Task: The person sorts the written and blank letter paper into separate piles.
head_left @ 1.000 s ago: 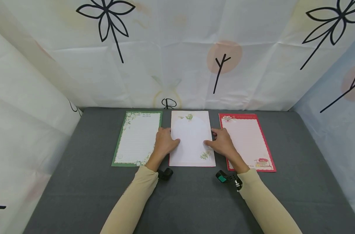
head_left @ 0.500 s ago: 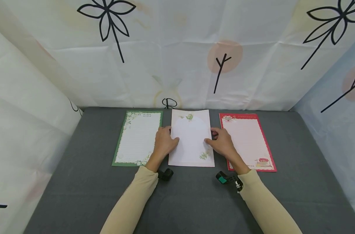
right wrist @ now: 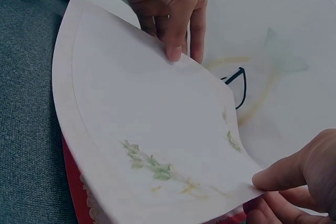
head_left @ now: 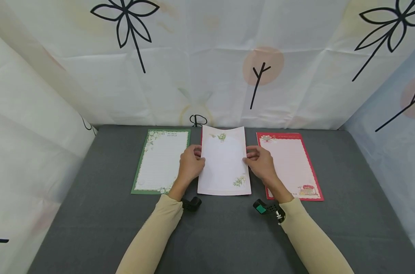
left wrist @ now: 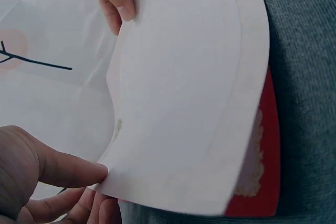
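A white sheet of paper [head_left: 224, 163] with green leaf sprigs is raised and bowed in the middle. My left hand [head_left: 191, 161] pinches its left edge, thumb on the printed face and fingers behind. On the opposite edge, my right hand [head_left: 261, 163] pinches it the same way. Under it lies a red-bordered sheet [left wrist: 265, 182], mostly covered; a strip also shows in the right wrist view. To the left lies a green-bordered lined sheet [head_left: 159, 163], close to my left hand. A red-bordered sheet with a cake-like picture [head_left: 289, 163] lies beneath my right forearm.
The papers are on a dark grey cloth-covered table [head_left: 221, 236]. Behind it hangs a white curtain [head_left: 210, 76] with leaf and tree prints, and similar cloth closes both sides. Camera mounts [head_left: 267, 207] sit on both wrists.
The white sheet has come up off the sheet beneath, its top edge rising and its surface curving. My hands have shifted slightly outward and up with it. The side sheets stay put.
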Demonstrator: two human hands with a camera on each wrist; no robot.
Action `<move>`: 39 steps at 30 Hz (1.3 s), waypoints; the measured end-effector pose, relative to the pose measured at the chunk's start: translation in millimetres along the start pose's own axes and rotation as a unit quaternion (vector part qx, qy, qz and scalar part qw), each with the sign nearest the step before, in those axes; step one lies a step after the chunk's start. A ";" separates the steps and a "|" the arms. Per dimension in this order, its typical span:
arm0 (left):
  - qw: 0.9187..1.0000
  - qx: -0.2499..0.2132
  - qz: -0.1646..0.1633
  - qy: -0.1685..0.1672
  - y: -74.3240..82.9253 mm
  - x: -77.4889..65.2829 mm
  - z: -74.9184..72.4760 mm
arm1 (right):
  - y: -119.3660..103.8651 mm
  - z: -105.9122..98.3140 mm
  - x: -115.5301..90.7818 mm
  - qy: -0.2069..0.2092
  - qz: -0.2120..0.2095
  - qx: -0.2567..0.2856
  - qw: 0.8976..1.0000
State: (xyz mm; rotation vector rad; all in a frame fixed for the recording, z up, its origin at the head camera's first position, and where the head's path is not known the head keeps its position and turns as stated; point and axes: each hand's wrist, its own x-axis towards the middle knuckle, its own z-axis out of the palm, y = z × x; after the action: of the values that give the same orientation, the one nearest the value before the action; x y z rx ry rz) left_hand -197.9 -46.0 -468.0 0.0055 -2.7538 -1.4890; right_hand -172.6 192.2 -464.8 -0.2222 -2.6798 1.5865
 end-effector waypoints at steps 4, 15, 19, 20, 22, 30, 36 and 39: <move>1.000 -0.025 -0.009 0.004 0.2 -0.4 -4.1 | -2.8 -1.5 -0.1 0.005 0.007 0.023 1.000; 0.997 -0.077 -0.010 0.004 6.5 -3.9 -15.3 | -7.8 -11.8 -1.4 -0.007 0.008 0.078 0.997; 0.996 -0.093 -0.007 -0.008 8.0 -5.3 -16.9 | -8.8 -16.2 -2.0 -0.007 0.009 0.086 0.996; 0.995 -0.097 -0.007 -0.010 8.6 -5.7 -17.2 | -9.1 -17.4 -2.2 -0.008 0.010 0.088 0.996; 0.995 -0.103 -0.004 -0.013 10.1 -6.2 -17.9 | -10.0 -19.9 -2.7 -0.008 0.013 0.093 0.996; 0.992 -0.126 0.011 -0.022 17.8 -7.1 -20.5 | -17.5 -31.9 -6.7 -0.004 0.015 0.096 0.995; 0.990 -0.141 0.013 -0.030 24.5 -6.8 -22.1 | -19.7 -39.8 -8.7 -0.003 0.012 0.092 0.996; 0.989 -0.146 0.013 -0.035 27.4 -6.1 -21.8 | -19.6 -44.0 -9.5 -0.003 0.009 0.094 0.996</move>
State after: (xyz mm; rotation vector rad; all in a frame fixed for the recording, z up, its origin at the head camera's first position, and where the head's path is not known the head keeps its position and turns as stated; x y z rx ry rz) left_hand -191.4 -49.2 -433.2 -0.0866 -2.5455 -1.9020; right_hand -161.5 220.0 -425.9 -0.2378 -2.5172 1.8316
